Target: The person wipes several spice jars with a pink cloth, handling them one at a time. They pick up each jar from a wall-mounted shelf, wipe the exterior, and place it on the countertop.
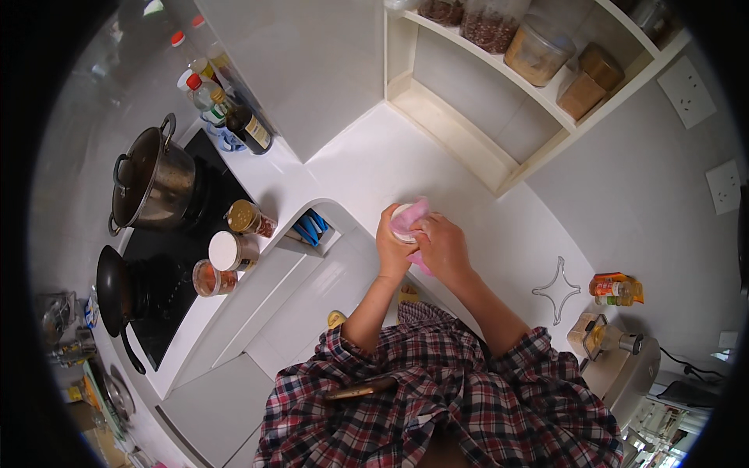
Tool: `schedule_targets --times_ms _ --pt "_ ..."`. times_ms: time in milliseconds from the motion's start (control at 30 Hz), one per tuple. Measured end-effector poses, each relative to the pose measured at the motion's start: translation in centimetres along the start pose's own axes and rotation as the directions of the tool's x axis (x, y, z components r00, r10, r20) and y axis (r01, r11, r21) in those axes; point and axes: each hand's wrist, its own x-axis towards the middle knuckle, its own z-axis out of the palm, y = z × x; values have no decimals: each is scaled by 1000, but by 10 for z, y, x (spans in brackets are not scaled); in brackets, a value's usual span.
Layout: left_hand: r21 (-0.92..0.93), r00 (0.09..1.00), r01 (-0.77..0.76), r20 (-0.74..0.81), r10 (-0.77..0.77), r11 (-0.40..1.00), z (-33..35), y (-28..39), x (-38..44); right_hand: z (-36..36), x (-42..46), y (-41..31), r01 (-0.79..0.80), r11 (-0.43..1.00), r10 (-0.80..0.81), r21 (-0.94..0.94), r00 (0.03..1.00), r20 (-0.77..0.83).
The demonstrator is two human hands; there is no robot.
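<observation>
My left hand [388, 247] is wrapped around a round container with a white top [399, 236], held just over the counter's inner edge. Most of the container is hidden by my fingers and the cloth. In my right hand [446, 248] is a pink cloth [411, 217], pressed against the container's top. A loose end of the cloth hangs below my fingers. Both hands touch each other around the container.
A white shelf unit [459, 126] with jars stands behind the counter [374, 158]. At left, a stockpot [167, 187] and a black wok [111, 292] sit on the cooktop [175, 281], near three jars [225, 251] and several bottles [248, 126]. A star-shaped wire trivet [559, 291] lies right.
</observation>
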Motion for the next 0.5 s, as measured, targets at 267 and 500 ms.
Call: schedule_targets --times_ms 267,500 --pt "33 1000 -10 13 10 999 0 -5 5 5 25 5 -22 1000 21 -2 997 -74" --pt "26 999 -27 32 26 999 0 2 5 -5 25 8 -17 999 18 37 999 -27"
